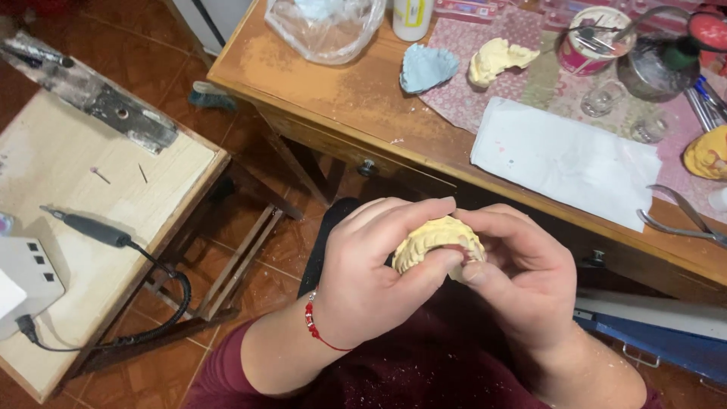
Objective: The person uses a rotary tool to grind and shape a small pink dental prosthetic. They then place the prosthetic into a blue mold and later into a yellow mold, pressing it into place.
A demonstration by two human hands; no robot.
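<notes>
Yellow dental cast (438, 241) clasped between both hands, left (371, 276) and right (522, 276).

Your wooden desk (333, 91) holds a clear plastic bag (326, 30) at the top edge, a blue impression tray (426, 68) beside a second yellow plaster cast (496, 59) on the patterned mat (462, 106), and a white paper sheet (564, 159) to their right. Metal pliers (681, 216) lie near the desk's right edge. A pink cup of tools (594, 38) stands at the back. On your side table (91, 189): a grey handpiece (87, 226) with its coiled black cable (178, 295), next to a white control box (26, 276).
</notes>
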